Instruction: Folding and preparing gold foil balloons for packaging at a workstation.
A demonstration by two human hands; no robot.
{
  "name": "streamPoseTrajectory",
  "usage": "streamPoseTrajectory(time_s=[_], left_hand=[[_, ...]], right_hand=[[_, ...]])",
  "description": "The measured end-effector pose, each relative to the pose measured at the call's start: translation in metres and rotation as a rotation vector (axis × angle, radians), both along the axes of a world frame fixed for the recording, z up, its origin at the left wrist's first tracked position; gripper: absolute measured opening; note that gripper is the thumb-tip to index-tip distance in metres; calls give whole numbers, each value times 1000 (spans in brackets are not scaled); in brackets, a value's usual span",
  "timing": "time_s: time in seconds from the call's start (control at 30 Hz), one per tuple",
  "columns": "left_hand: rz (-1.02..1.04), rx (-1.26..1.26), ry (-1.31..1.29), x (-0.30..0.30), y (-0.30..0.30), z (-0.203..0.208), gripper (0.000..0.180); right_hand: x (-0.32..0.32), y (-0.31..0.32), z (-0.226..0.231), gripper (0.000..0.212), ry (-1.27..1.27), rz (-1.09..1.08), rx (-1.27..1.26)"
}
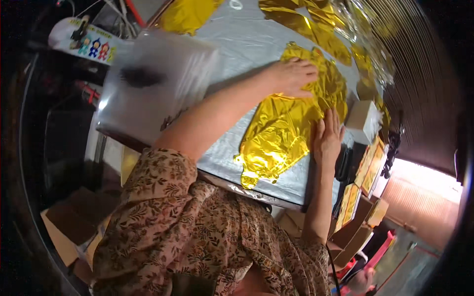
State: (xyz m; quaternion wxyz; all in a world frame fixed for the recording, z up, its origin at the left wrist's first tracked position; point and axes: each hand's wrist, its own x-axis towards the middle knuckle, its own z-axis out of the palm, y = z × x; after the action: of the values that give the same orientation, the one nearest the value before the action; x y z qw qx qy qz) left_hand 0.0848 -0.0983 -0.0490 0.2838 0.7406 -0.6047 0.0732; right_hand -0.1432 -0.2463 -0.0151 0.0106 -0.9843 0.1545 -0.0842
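Lying gold foil piece (279,130): is spreading crumpled over silvery table cover (232,54), two o'clock from view centre.
Left hand (294,79): is resting palm-down near foil's twelve-o'clock end, fingers slightly parted; cannot tell grip.
Right hand (327,140): is lying along three-o'clock edge, fingers extending; cannot tell grip.

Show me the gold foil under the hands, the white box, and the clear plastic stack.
Gold foil (292,118): head view, its creased middle.
White box (361,122): head view, its near face.
Clear plastic stack (165,91): head view, its top surface.
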Motion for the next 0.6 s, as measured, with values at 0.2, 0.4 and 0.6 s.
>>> streamPoseTrajectory(time_s=[0.2, 0.4, 0.6], left_hand=[[17, 14, 17, 1, -1, -3, 55], [29, 45, -5, 3, -1, -2, 57], [38, 98, -36, 4, -3, -1, 59]], right_hand=[[7, 4, 3, 52, -9, -24, -4], [7, 5, 0, 50, -29, -43, -44], [5, 7, 3, 49, -35, -69, -35]])
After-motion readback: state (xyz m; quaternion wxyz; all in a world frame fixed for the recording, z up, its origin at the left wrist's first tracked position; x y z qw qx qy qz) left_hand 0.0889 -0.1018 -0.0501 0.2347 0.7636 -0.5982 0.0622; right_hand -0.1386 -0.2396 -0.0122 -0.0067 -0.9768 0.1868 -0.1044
